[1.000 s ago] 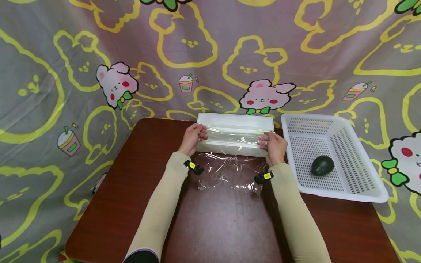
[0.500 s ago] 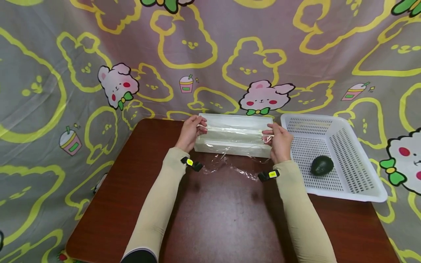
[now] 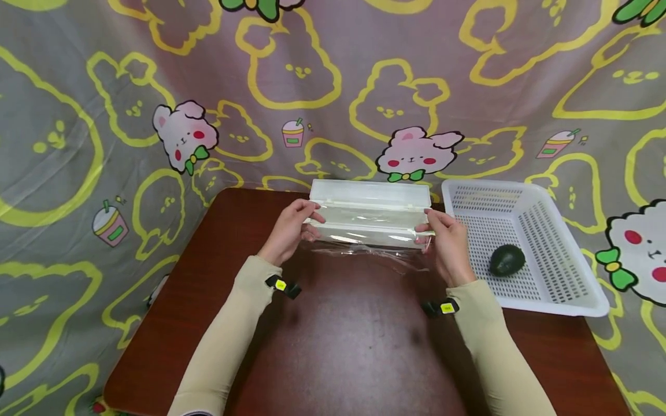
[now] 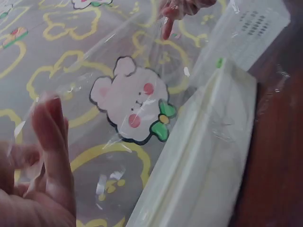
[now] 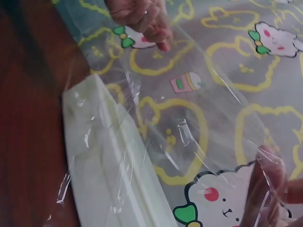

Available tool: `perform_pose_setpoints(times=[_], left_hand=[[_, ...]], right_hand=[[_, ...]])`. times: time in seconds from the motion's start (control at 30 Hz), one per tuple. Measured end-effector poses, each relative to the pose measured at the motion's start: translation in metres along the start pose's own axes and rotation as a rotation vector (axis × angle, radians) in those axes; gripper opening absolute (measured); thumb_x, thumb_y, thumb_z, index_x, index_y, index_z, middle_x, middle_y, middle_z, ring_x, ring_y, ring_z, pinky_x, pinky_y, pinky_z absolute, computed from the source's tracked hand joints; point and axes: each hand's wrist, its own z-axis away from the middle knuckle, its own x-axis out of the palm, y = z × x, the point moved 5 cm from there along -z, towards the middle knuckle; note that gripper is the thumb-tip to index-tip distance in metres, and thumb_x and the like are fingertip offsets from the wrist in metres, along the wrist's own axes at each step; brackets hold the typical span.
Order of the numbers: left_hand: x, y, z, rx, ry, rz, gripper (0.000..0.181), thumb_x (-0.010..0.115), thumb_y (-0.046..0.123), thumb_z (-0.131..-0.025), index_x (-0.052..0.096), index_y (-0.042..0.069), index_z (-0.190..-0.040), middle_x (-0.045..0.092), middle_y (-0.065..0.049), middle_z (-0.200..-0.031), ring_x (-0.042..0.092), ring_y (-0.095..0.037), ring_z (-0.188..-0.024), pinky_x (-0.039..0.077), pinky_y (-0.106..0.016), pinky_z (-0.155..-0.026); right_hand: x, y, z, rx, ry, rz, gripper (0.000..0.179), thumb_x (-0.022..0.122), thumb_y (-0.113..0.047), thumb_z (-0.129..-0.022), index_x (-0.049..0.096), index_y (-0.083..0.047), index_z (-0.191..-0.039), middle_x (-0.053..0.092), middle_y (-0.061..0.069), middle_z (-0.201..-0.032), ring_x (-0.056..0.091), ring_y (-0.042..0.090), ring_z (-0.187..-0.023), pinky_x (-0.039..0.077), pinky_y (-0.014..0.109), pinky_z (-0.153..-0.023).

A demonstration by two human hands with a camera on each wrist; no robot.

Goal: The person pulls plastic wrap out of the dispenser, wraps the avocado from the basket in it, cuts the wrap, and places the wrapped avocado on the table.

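In the head view a clear sheet of cling film (image 3: 359, 236) stretches between both hands over an open white box (image 3: 369, 190) with a roll inside. My left hand (image 3: 291, 231) pinches the film's left side, and my right hand (image 3: 450, 245) pinches its right side. Seen from the left wrist, the film (image 4: 137, 61) spans above the long box (image 4: 203, 156), with left-hand fingers (image 4: 54, 146) close by. The right wrist view shows the film (image 5: 184, 137) over the box's end and front (image 5: 94, 142). Part of the roll hides under the film.
A white perforated basket (image 3: 590, 277) stands right of the box and holds a dark green avocado (image 3: 507, 260). The brown table (image 3: 338, 346) extends in front. A patterned cloth (image 3: 312, 69) hangs behind the table.
My hands have moved apart and slightly towards me, drawing the film wider across the box. The film's loose end, earlier spread over the table in front, now shows as a narrow band near the box.
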Motion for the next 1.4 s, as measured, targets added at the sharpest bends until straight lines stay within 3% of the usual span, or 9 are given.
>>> perform_pose_setpoints(times=[0.3,0.67,0.83,0.97,1.17,1.4], left_hand=[[-0.002,-0.022,0.054,-0.047,-0.193,-0.069,0.045,0.056,0.017,-0.108,0.038,0.0,-0.145,0.072,-0.003,-0.097,0.067,-0.013,-0.058,0.057,-0.023,-0.056],[-0.007,-0.038,0.099,-0.128,-0.334,-0.106,0.062,0.061,0.013,-0.105,0.027,0.009,-0.156,0.071,-0.009,-0.107,0.066,-0.013,-0.056,0.055,-0.023,-0.052],[-0.013,-0.049,0.111,-0.14,-0.41,-0.157,0.072,0.066,0.013,-0.102,0.023,0.014,-0.159,0.068,-0.021,-0.112,0.067,-0.015,-0.055,0.057,-0.025,-0.051],[-0.021,-0.067,0.117,-0.185,-0.465,-0.211,0.079,0.07,0.014,-0.099,0.021,0.019,-0.161,0.065,-0.029,-0.117,0.068,-0.017,-0.056,0.059,-0.029,-0.052],[-0.032,-0.098,0.125,-0.26,-0.513,-0.247,0.083,0.07,0.011,-0.099,0.017,0.015,-0.163,0.067,-0.022,-0.111,0.07,-0.018,-0.059,0.06,-0.032,-0.054],[-0.038,-0.121,0.131,-0.246,-0.553,-0.289,0.078,0.067,0.004,-0.1,0.019,0.008,-0.162,0.069,-0.014,-0.106,0.072,-0.019,-0.063,0.062,-0.035,-0.058]], right_hand=[[-0.013,0.013,0.034,-0.031,-0.212,0.212,0.056,0.053,-0.012,-0.107,0.033,-0.002,-0.159,0.073,-0.006,-0.082,0.067,0.009,-0.054,0.05,0.022,-0.045],[-0.021,0.035,0.073,0.014,-0.353,0.269,0.067,0.056,-0.015,-0.108,0.019,-0.009,-0.163,0.073,-0.001,-0.082,0.066,0.017,-0.048,0.051,0.03,-0.04],[-0.024,0.046,0.086,0.036,-0.422,0.296,0.071,0.057,-0.015,-0.107,0.015,-0.01,-0.164,0.072,0.01,-0.086,0.065,0.019,-0.046,0.052,0.034,-0.039],[-0.03,0.064,0.093,0.077,-0.473,0.347,0.075,0.06,-0.011,-0.105,0.014,-0.01,-0.164,0.072,0.021,-0.092,0.065,0.019,-0.045,0.053,0.036,-0.04],[-0.039,0.091,0.102,0.112,-0.59,0.404,0.079,0.059,-0.009,-0.105,0.006,-0.005,-0.164,0.071,0.023,-0.092,0.065,0.017,-0.046,0.056,0.037,-0.042],[-0.049,0.114,0.106,0.208,-0.635,0.414,0.078,0.059,-0.007,-0.104,0.007,-0.007,-0.163,0.072,0.018,-0.091,0.067,0.018,-0.05,0.055,0.035,-0.042]])
